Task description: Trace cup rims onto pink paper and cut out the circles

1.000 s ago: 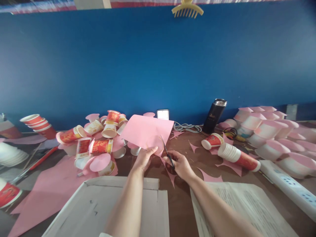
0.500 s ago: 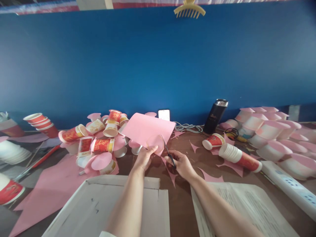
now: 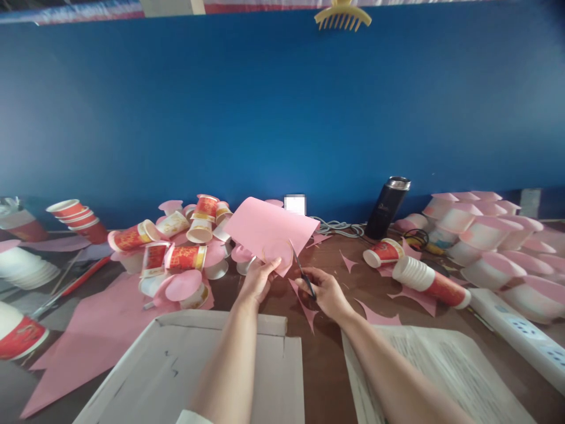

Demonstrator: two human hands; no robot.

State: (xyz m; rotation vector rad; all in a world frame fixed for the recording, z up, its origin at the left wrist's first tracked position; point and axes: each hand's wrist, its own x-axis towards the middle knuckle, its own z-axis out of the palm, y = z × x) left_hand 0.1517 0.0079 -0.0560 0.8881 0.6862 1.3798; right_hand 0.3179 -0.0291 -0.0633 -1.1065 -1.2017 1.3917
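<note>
In the middle of the head view, my left hand (image 3: 259,279) pinches the lower edge of a pink paper sheet (image 3: 265,222), its thumb on top. A round outline shows on the sheet near that thumb. My right hand (image 3: 324,290) is closed around a pair of dark scissors (image 3: 306,279). Their blades point up and away, at the sheet's right edge beside the round outline. The sheet is held above the brown table and its far side curls slightly. My fingers partly hide the scissors' handles.
Red and white paper cups (image 3: 188,257) with pink discs lie heaped at left. White cups with pink tops (image 3: 489,229) crowd the right. A black bottle (image 3: 388,207) stands by the blue partition (image 3: 282,106). Pink scraps (image 3: 375,315), a power strip (image 3: 521,327) and cardboard (image 3: 189,365) lie nearer.
The view has shifted slightly, moving the surroundings a little to the right. The sheet has tilted slightly in my left hand. Both hands keep their grip.
</note>
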